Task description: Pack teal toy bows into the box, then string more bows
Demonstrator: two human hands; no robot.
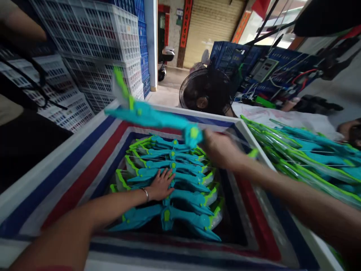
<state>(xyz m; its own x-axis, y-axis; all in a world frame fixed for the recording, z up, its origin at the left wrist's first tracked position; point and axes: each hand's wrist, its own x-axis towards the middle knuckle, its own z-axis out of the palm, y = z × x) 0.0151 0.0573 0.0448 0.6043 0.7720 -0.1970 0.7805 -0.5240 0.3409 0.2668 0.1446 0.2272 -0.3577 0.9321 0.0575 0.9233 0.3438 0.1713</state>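
In right hand (221, 150), probably plastic bow (159, 117)

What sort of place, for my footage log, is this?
Probably a workshop or storeroom: stacked white plastic crates, a round black fan, and matching bow-shaped teal-and-green plastic pieces lined up.

Narrow gap right of packed bows (173, 165), held bow (158, 117) blocking above far end

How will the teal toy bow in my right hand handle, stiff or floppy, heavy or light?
The toy bow is probably stiff, showing no sag, and likely light, since your right hand alone holds it. Its slim green limb might flex.
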